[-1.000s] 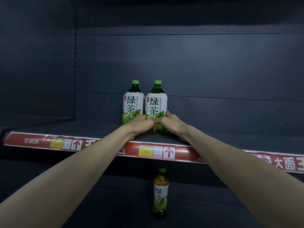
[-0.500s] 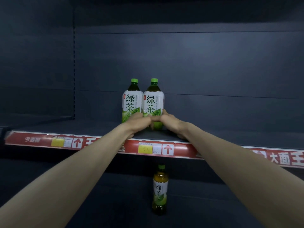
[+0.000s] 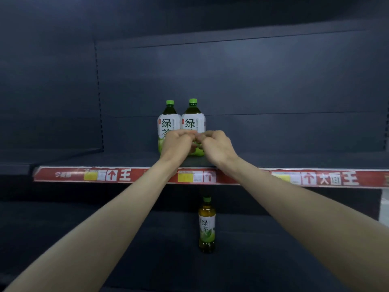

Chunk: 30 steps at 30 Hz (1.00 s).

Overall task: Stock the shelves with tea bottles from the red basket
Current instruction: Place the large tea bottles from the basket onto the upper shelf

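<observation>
Two large green tea bottles with green caps stand side by side on the upper shelf, the left bottle touching the right bottle. My left hand and my right hand hover in front of their lower halves with fingers curled and fingertips meeting before the right bottle. Neither hand wraps round a bottle. A smaller tea bottle stands alone on the lower shelf. The red basket is out of view.
A red price strip with yellow tags runs along the upper shelf's front edge. The dark back panel rises behind the bottles. Bare shelf stretches to both sides of the pair, and around the lower bottle.
Both hands have left the base of the right bottle, risen and drawn back toward me. The two bottles stay where they stood.
</observation>
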Tool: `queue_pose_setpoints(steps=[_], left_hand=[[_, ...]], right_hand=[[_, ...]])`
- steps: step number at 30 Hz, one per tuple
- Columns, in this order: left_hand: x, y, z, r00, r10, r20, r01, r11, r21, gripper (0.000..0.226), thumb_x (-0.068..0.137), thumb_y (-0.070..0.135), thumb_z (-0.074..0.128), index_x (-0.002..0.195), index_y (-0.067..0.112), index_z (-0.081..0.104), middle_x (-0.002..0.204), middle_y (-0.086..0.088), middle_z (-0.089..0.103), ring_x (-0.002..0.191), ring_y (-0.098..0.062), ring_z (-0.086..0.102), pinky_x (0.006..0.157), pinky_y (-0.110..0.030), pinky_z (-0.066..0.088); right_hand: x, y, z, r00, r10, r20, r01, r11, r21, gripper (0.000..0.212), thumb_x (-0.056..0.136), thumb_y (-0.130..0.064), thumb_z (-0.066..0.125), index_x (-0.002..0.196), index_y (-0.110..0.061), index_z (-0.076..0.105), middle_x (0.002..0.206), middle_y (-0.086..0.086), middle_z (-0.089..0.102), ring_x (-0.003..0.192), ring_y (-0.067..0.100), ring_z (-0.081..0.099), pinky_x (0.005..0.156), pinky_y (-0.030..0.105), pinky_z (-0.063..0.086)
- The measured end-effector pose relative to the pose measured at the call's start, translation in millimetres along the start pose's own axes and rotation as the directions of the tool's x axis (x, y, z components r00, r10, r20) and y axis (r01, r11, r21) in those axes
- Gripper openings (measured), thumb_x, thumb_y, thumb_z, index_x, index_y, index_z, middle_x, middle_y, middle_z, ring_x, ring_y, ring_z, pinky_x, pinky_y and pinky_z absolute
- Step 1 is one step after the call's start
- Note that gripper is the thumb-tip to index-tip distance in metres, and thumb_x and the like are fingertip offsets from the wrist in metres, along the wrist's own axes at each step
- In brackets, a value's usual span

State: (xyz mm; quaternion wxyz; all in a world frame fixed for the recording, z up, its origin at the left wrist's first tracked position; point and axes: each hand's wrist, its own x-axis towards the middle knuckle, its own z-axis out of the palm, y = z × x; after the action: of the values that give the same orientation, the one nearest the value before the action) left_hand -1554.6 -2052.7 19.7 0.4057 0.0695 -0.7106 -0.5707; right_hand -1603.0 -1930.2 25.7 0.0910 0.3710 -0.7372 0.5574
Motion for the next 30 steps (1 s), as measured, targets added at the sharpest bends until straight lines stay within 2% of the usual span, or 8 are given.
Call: queue_pose_setpoints(steps=[3,8,11,14,17,20,25,30], left_hand=[[-36.3,14.3,2.4,0.999,0.006,-0.038,-0.009,0.996,-0.086,0.026,0.097,0.001,0.055,0.11,0.008,0.077,0.105,-0.01,0.079,0.1,-0.026,0.077,0.092,-0.039,0.063],[-119.5,16.7,-0.7,1.0,-0.019,0.012,0.02,0.996,-0.093,0.023,0.1,0.006,0.059,0.113,0.013,0.076,0.105,-0.005,0.081,0.099,-0.019,0.078,0.091,-0.034,0.062],[-176.9,-2.8,-1.9,0.998,-0.05,0.038,0.051,0.998,-0.026,0.021,0.101,0.009,0.061,0.109,0.02,0.077,0.104,0.0,0.081,0.098,-0.016,0.076,0.087,-0.03,0.061],[-234.2,-38.3,-5.0,0.989,-0.135,0.063,0.133,0.991,0.032,0.023,0.103,0.01,0.06,0.108,0.026,0.077,0.097,0.007,0.081,0.091,-0.01,0.077,0.079,-0.024,0.062],[-296.5,-82.3,-7.3,0.957,-0.288,0.042,0.282,0.954,0.106,0.024,0.102,0.01,0.061,0.108,0.025,0.078,0.1,0.006,0.081,0.095,-0.015,0.076,0.079,-0.027,0.061],[-360.7,-122.9,-7.1,0.884,-0.467,0.023,0.46,0.876,0.146,0.026,0.101,0.007,0.061,0.107,0.024,0.079,0.108,0.003,0.08,0.102,-0.018,0.075,0.091,-0.034,0.059],[-446.7,-173.9,-6.4,0.707,-0.703,0.078,0.666,0.699,0.261,0.018,0.101,0.019,0.065,0.109,0.031,0.076,0.111,0.001,0.078,0.101,-0.017,0.074,0.097,-0.039,0.059],[-499.6,-215.8,-4.9,0.504,-0.86,0.082,0.801,0.501,0.327,0.027,0.078,0.039,0.069,0.103,0.035,0.08,0.115,0.003,0.078,0.113,-0.022,0.071,0.107,-0.052,0.053]], right_hand=[[-30.6,-5.7,-8.0,0.997,-0.043,-0.061,0.046,0.998,0.046,0.029,0.106,-0.028,0.052,0.121,-0.014,0.073,0.114,0.001,0.073,0.106,0.016,0.066,0.085,0.027,0.046],[-92.3,12.6,-22.2,0.998,-0.061,-0.032,0.064,0.993,0.097,0.026,0.105,-0.026,0.056,0.123,-0.017,0.072,0.109,-0.004,0.076,0.103,0.009,0.07,0.094,0.027,0.055],[-149.2,36.4,-27.0,0.998,-0.059,0.013,0.058,0.995,0.076,0.022,0.104,-0.024,0.058,0.122,-0.02,0.071,0.108,-0.01,0.074,0.102,0.0,0.067,0.088,0.011,0.052],[-214.6,71.5,-25.7,0.997,-0.008,0.078,0.005,0.999,0.039,0.023,0.104,-0.028,0.06,0.125,-0.023,0.069,0.111,-0.014,0.072,0.102,-0.005,0.066,0.086,0.008,0.051],[-282.8,111.6,-18.0,0.978,0.122,0.167,-0.128,0.991,0.029,0.024,0.104,-0.03,0.061,0.127,-0.025,0.067,0.11,-0.018,0.071,0.101,-0.009,0.064,0.081,0.004,0.049],[-350.7,150.6,-10.3,0.935,0.253,0.247,-0.253,0.967,-0.033,0.025,0.104,-0.03,0.06,0.128,-0.026,0.065,0.112,-0.022,0.067,0.101,-0.012,0.061,0.083,0.004,0.048],[-439.7,196.0,-5.1,0.84,0.437,0.322,-0.427,0.898,-0.104,0.029,0.103,-0.029,0.062,0.13,-0.019,0.066,0.118,-0.01,0.07,0.109,0.002,0.065,0.087,0.007,0.046],[-489.4,229.8,-9.7,0.782,0.535,0.319,-0.496,0.845,-0.2,0.025,0.102,-0.03,0.064,0.125,-0.022,0.068,0.109,-0.012,0.072,0.096,0.002,0.067,0.078,0.013,0.052]])
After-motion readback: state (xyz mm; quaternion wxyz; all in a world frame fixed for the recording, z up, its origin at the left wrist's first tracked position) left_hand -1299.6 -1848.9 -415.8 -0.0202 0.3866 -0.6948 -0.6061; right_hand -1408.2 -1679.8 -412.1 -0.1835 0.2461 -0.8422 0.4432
